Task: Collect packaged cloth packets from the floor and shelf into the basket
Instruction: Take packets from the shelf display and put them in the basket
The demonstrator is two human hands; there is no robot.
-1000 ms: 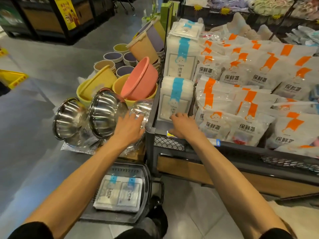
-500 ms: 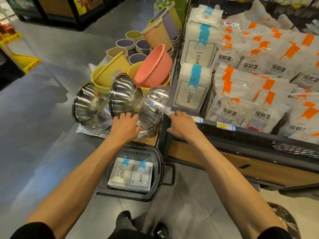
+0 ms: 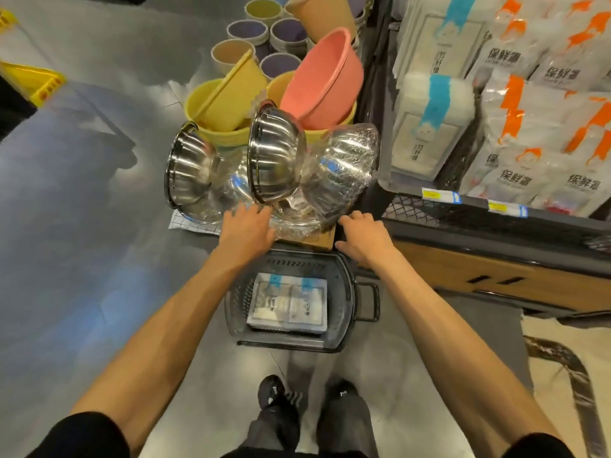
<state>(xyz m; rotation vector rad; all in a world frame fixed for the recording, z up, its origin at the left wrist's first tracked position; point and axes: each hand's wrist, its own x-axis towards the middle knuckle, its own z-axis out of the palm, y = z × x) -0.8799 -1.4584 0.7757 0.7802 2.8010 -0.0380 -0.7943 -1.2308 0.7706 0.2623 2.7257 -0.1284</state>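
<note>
Hands, left point(image 3: 247, 230) and right point(image 3: 364, 240), slack, empty

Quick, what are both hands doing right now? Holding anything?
Left hand: open, holding nothing, beside the shiny plastic-wrapped steel bowls.
Right hand: open and relaxed, holding nothing.

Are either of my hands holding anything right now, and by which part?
Nothing is held. The left hand is open by the wrapped steel bowls, the right hand is open beside them, both above the basket.
</note>
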